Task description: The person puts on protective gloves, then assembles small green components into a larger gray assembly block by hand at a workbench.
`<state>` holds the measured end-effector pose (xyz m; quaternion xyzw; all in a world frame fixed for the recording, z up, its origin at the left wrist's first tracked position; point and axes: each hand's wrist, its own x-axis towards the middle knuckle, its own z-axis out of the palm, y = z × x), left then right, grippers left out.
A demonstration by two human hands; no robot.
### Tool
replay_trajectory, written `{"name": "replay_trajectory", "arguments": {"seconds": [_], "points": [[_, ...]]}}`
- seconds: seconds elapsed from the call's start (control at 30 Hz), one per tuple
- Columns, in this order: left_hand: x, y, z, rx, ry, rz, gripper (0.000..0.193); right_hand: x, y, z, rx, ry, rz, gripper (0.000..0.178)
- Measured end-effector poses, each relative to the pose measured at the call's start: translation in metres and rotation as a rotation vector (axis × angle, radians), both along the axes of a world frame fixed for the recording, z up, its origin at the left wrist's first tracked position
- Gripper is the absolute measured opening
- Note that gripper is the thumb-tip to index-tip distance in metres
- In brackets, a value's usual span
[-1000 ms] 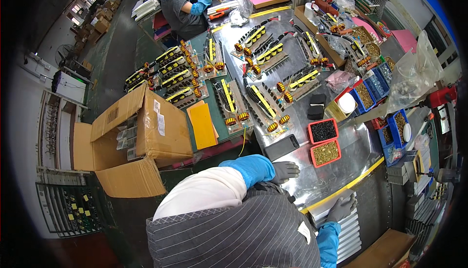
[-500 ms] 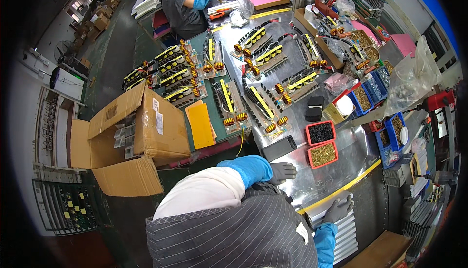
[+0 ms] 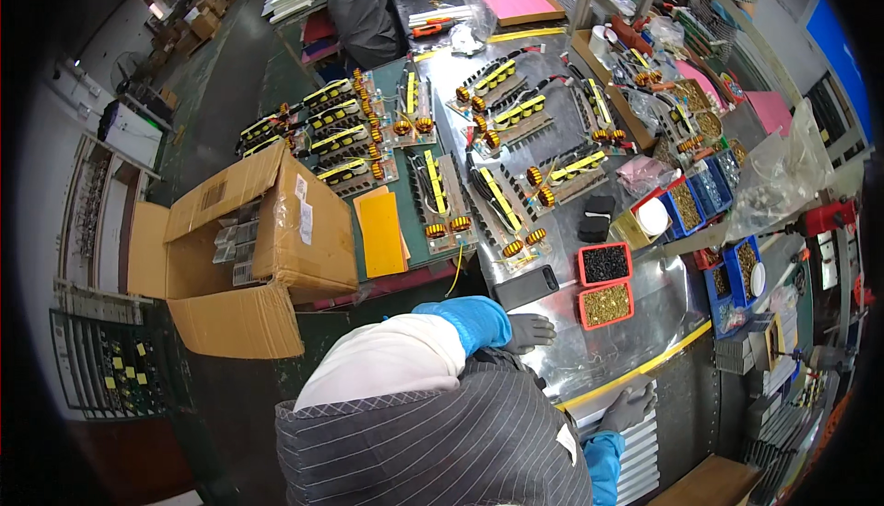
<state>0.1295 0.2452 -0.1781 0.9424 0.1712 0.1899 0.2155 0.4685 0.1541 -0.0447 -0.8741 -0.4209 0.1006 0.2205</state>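
My left hand (image 3: 529,332), in a grey glove with a blue sleeve cover, lies with fingers stretched out on the metal tabletop. It is beside a dark phone-like rectangular block (image 3: 526,287). My right hand (image 3: 629,407), gloved the same way, reaches below the table's yellow-striped edge. Its fingers are spread over a stack of silvery metal bars (image 3: 642,455), and part of the top bars is hidden under it. Just beyond the left hand stand a red tray of black screws (image 3: 605,264) and a red tray of brass-coloured screws (image 3: 607,305).
Several circuit boards (image 3: 497,197) with yellow-taped parts and copper coils cover the table further off. An open cardboard box (image 3: 313,230) stands at left, beside orange sheets (image 3: 380,234). Blue bins (image 3: 683,209) and a hanging red power screwdriver (image 3: 826,219) are at right. A co-worker (image 3: 364,9) works at the back.
The whole view has shifted slightly. My right hand has shifted a little over the metal bars, and my left hand stays on the tabletop.
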Motion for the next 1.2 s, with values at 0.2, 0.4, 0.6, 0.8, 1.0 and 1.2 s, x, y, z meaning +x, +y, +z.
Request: {"name": "replay_trajectory", "arguments": {"seconds": [0.2,0.4,0.6,0.8,1.0,1.2], "points": [[0.013,-0.003,-0.042,0.173,-0.141,0.047,0.063,0.013,-0.007,0.0,0.06,-0.12,0.187,0.063],[0.009,-0.003,-0.023,0.06,-0.095,-0.011,0.052,0.018,-0.013,-0.008,-0.012,-0.195,0.206,0.074],[0.005,0.001,-0.013,0.027,-0.035,-0.042,0.05,0.011,-0.01,0.0,-0.03,-0.177,0.187,0.068],[0.005,0.001,-0.016,0.027,-0.024,-0.024,0.052,0.003,-0.008,0.008,-0.016,-0.141,0.142,0.066],[0.003,-0.003,-0.012,-0.012,0.02,-0.01,0.055,0.004,-0.007,0.009,-0.027,-0.158,0.178,0.065],[0.007,-0.003,-0.013,0.07,-0.062,0.022,0.054,0.0,-0.007,0.013,-0.047,-0.126,0.119,0.061]]}}
